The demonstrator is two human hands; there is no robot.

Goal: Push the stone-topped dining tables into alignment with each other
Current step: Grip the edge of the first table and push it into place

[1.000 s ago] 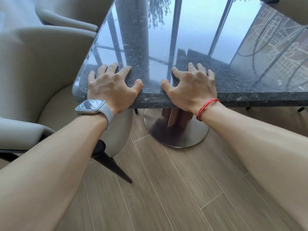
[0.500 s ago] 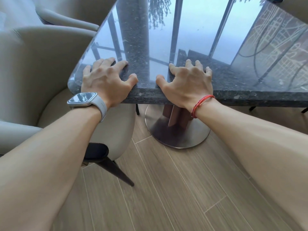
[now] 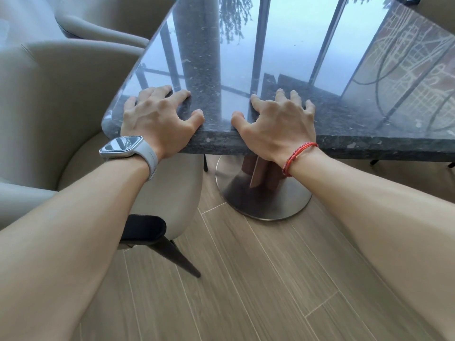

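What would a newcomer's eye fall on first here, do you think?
The left hand, with a watch, and the right hand, with a red bracelet, press on the near edge of a glossy dark stone table. A beige chair sits by its left corner.

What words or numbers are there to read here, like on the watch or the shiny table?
There are no readable words or numbers anywhere.
The watch screen shows only glare.
The stone tabletop shows only reflections, no letters.
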